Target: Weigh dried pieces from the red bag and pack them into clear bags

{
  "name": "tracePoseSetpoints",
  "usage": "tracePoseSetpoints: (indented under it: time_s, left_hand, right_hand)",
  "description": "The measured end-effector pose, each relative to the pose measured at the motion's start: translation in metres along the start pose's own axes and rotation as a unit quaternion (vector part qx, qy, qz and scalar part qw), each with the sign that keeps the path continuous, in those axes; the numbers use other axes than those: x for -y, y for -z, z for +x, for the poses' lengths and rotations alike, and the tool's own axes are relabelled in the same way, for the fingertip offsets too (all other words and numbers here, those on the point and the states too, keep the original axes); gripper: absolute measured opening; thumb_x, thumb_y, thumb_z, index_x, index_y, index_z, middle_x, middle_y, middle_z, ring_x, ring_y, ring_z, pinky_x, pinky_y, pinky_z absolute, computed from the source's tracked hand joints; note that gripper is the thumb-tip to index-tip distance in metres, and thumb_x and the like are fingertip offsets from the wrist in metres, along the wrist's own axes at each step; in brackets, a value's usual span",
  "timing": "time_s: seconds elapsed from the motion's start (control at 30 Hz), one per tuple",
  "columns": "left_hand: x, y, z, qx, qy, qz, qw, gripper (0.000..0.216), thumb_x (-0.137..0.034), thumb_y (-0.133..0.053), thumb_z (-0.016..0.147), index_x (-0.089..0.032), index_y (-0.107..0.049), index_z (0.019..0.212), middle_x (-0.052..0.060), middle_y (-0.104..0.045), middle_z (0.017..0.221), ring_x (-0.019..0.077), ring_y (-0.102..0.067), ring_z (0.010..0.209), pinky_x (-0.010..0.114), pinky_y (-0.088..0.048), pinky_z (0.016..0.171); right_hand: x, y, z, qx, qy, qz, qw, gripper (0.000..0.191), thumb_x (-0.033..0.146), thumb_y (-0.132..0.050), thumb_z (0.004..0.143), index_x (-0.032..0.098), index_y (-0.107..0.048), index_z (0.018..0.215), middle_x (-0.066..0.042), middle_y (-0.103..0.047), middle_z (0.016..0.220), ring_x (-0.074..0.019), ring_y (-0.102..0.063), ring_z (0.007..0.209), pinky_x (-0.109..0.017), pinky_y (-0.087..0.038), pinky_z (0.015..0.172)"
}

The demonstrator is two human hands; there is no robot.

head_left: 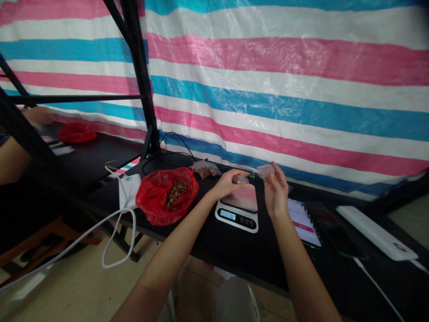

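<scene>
My left hand (226,185) is closed around a small see-through plastic item (240,179), held over the back of the kitchen scale (239,201). Its exact kind is hard to make out. The scale has a steel plate and a lit display that seems to read zero. To the right of the scale, my right hand (276,192) is raised, its fingertips pinching a small translucent plastic piece (265,171). Left of the scale stands an open red plastic bag (154,197) with small brown dried pieces (176,193) inside.
Small filled plastic packets (205,170) lie behind the red bag. A white power strip (130,190) with a looping cable sits at left. A tablet (303,221), a dark phone (346,241) and a long white device (377,232) lie at right. Another person's arm (15,158) shows far left.
</scene>
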State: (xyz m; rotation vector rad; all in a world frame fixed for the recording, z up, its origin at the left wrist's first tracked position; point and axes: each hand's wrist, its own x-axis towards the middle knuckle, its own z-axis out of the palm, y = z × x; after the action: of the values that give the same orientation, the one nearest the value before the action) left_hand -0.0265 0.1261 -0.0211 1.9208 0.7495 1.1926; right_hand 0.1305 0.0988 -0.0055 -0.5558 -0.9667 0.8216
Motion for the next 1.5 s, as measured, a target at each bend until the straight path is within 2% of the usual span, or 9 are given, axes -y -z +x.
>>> tracePoseSetpoints:
  time_s: [0.2, 0.37, 0.47, 0.6, 0.8, 0.93, 1.1, 1.27, 1.5]
  left_hand:
    - [0.004, -0.014, -0.007, 0.067, -0.01, 0.244, 0.967, 0.065, -0.045, -0.06, 0.076, -0.022, -0.04, 0.133, 0.01, -0.045, 0.135, 0.0268, -0.04, 0.123, 0.044, -0.03, 0.102]
    - [-0.028, 0.002, -0.027, -0.073, -0.076, 0.236, 0.966, 0.033, -0.036, -0.05, 0.086, -0.024, -0.056, 0.115, 0.005, -0.052, 0.126, 0.0197, -0.044, 0.119, 0.038, -0.029, 0.103]
    - [-0.052, 0.035, -0.055, -0.155, -0.086, 0.237, 0.955, 0.022, -0.028, -0.044, 0.089, -0.022, -0.063, 0.098, 0.004, -0.058, 0.115, 0.0174, -0.049, 0.111, 0.034, -0.034, 0.099]
    - [-0.07, 0.105, -0.093, -0.144, -0.02, 0.338, 0.93, 0.023, -0.031, -0.048, 0.086, -0.023, -0.062, 0.103, 0.005, -0.056, 0.118, 0.0207, -0.046, 0.113, 0.036, -0.034, 0.099]
    - [-0.039, 0.193, -0.134, -0.14, 0.105, 0.418, 0.891, 0.035, -0.036, -0.047, 0.085, -0.019, -0.054, 0.114, 0.007, -0.056, 0.117, 0.0215, -0.047, 0.112, 0.036, -0.033, 0.1]
    - [-0.013, 0.213, -0.144, -0.078, 0.169, 0.409, 0.893, 0.055, -0.044, -0.051, 0.08, -0.014, -0.046, 0.126, 0.011, -0.054, 0.124, 0.0244, -0.048, 0.113, 0.034, -0.034, 0.098]
    - [-0.005, 0.215, -0.137, -0.057, 0.232, 0.397, 0.886, 0.064, -0.049, -0.062, 0.069, -0.014, -0.053, 0.122, 0.013, -0.062, 0.112, 0.027, -0.057, 0.101, 0.029, -0.039, 0.086]
    - [-0.008, 0.216, -0.138, 0.004, 0.284, 0.362, 0.888, 0.027, -0.042, -0.063, 0.069, -0.015, -0.066, 0.072, 0.006, -0.066, 0.068, 0.0209, -0.06, 0.068, 0.025, -0.04, 0.065]
    - [-0.009, 0.206, -0.146, 0.01, 0.284, 0.379, 0.881, 0.015, -0.017, -0.047, 0.078, -0.017, -0.062, 0.08, 0.01, -0.067, 0.087, 0.0221, -0.062, 0.086, 0.027, -0.04, 0.078]
  right_hand:
    - [0.0, 0.003, 0.001, 0.002, -0.013, 0.009, 1.0, 0.048, 0.025, -0.068, 0.071, 0.031, -0.056, 0.116, 0.003, -0.062, 0.09, -0.0123, -0.059, 0.096, -0.041, -0.035, 0.101]
    - [0.002, 0.002, 0.001, 0.017, -0.036, -0.007, 0.999, 0.054, 0.028, -0.069, 0.07, 0.035, -0.052, 0.122, 0.006, -0.06, 0.081, -0.0114, -0.06, 0.089, -0.042, -0.036, 0.101]
    - [0.002, -0.002, -0.004, 0.051, -0.07, -0.06, 0.994, 0.036, 0.033, -0.068, 0.072, 0.027, -0.062, 0.107, 0.0, -0.064, 0.097, -0.0157, -0.06, 0.096, -0.042, -0.036, 0.101]
    - [-0.002, -0.016, -0.019, 0.121, -0.088, -0.122, 0.981, 0.032, 0.034, -0.073, 0.067, 0.023, -0.063, 0.096, -0.004, -0.065, 0.104, -0.0195, -0.062, 0.096, -0.041, -0.043, 0.094]
    - [-0.026, -0.058, -0.055, 0.229, -0.115, -0.163, 0.953, 0.03, 0.038, -0.073, 0.065, 0.022, -0.057, 0.084, -0.003, -0.066, 0.093, -0.0185, -0.063, 0.091, -0.034, -0.05, 0.082]
    - [-0.044, -0.1, -0.077, 0.362, -0.067, -0.22, 0.903, 0.025, 0.034, -0.067, 0.072, 0.021, -0.056, 0.09, -0.005, -0.064, 0.097, -0.0184, -0.061, 0.094, -0.036, -0.048, 0.085]
    - [-0.044, -0.142, -0.088, 0.496, 0.002, -0.391, 0.775, 0.024, 0.023, -0.057, 0.08, 0.019, -0.055, 0.104, -0.008, -0.06, 0.107, -0.0208, -0.056, 0.103, -0.039, -0.042, 0.092]
    - [-0.042, -0.151, -0.083, 0.526, 0.03, -0.484, 0.698, 0.045, 0.016, -0.052, 0.082, 0.019, -0.047, 0.127, -0.012, -0.052, 0.12, -0.0231, -0.051, 0.112, -0.038, -0.039, 0.096]
    - [-0.053, -0.144, -0.079, 0.532, 0.034, -0.534, 0.657, 0.035, 0.013, -0.051, 0.081, 0.017, -0.058, 0.114, -0.012, -0.055, 0.112, -0.0234, -0.054, 0.106, -0.034, -0.04, 0.092]
